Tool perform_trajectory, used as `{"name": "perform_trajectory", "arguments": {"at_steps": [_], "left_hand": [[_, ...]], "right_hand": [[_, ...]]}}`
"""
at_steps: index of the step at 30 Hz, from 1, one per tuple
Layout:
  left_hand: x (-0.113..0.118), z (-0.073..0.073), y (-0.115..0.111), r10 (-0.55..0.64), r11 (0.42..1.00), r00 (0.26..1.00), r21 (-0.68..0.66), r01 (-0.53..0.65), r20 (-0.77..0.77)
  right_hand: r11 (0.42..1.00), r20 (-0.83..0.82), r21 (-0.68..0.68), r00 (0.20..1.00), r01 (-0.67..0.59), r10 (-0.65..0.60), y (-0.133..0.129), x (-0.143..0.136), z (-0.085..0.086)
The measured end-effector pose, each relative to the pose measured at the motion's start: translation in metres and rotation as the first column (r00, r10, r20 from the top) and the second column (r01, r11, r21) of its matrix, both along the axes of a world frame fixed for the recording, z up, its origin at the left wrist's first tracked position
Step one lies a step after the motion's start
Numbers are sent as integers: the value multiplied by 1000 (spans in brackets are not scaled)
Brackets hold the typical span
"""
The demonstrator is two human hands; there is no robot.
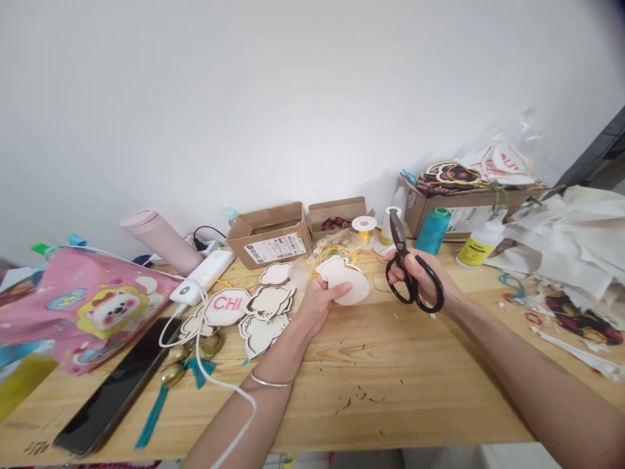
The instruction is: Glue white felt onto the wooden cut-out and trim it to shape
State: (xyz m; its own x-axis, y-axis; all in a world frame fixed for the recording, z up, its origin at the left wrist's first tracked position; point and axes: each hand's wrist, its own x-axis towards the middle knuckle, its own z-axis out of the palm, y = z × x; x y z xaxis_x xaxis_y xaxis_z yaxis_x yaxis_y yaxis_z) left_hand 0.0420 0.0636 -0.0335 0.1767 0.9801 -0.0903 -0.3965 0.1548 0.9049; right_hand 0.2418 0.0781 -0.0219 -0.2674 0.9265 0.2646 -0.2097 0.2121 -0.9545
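My left hand point(319, 301), with a silver bangle at the wrist, pinches a white rounded fabric piece point(349, 284) over the middle of the table, its thumb on top. Yellow thread shows at the piece's upper edge. In my right hand point(420, 277) are black-handled scissors point(401, 242), their blades pointing up and looking closed. The scissors are to the right of the white piece, apart from it. White cloud-shaped patches point(267, 303) lie left of my left hand, beside a patch with pink letters point(225, 307).
Cardboard boxes point(280, 250), a teal thread cone point(433, 231) and a glue bottle point(479, 246) stand at the back. Left are a pink bag point(97, 299), a phone point(114, 384) and a white cable crossing my left forearm. White cloth point(576, 234) lies right.
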Motion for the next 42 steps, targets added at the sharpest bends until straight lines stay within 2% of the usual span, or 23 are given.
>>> {"name": "perform_trajectory", "arguments": {"at_steps": [3, 6, 9, 12, 16, 19, 24, 28, 30, 32, 35, 42], "left_hand": [[3, 0, -2, -15, 1000, 999, 2, 15, -32], [5, 0, -4, -85, 996, 994, 2, 85, -73], [6, 0, -4, -88, 996, 992, -10, 87, -86], [5, 0, -4, -65, 998, 994, -18, 63, -93], [4, -1, -2, -69, 998, 989, -1, 69, -132], [3, -3, -1, -63, 998, 974, -3, 64, -220], [7, -4, -4, -113, 991, 903, 19, 133, -414], [11, -2, -10, -163, 977, 841, 35, 211, -516], [12, 0, -12, -158, 977, 851, 44, 207, -501], [12, 1, -12, -141, 980, 892, 70, 188, -429], [13, 1, -9, -72, 987, 943, 111, 114, -324], [14, 3, -9, 58, 984, 968, 178, -14, -246]], "right_hand": [[999, 115, -49, 993, -9, 14, -10, -12, 8], [990, 206, -135, 977, -30, 58, -15, -24, 6], [973, 163, -226, 987, 42, -5, -11, -25, -6], [975, 63, -205, 995, 89, -77, -4, -19, -14], [970, -17, -238, 999, 43, -48, -2, -15, -11], [966, -32, -257, 999, 18, -27, -6, -18, -6], [961, 19, -253, 994, 110, -108, -10, -22, -1], [964, 55, -252, 996, 82, -71, -9, -22, -3], [964, 38, -260, 998, 61, -53, -8, -21, -4], [957, 13, -283, 998, 66, -65, -8, -20, -5], [953, -41, -291, 994, 82, -98, -7, -17, -3], [962, -80, -255, 990, 96, -120, -4, -16, -3]]}}
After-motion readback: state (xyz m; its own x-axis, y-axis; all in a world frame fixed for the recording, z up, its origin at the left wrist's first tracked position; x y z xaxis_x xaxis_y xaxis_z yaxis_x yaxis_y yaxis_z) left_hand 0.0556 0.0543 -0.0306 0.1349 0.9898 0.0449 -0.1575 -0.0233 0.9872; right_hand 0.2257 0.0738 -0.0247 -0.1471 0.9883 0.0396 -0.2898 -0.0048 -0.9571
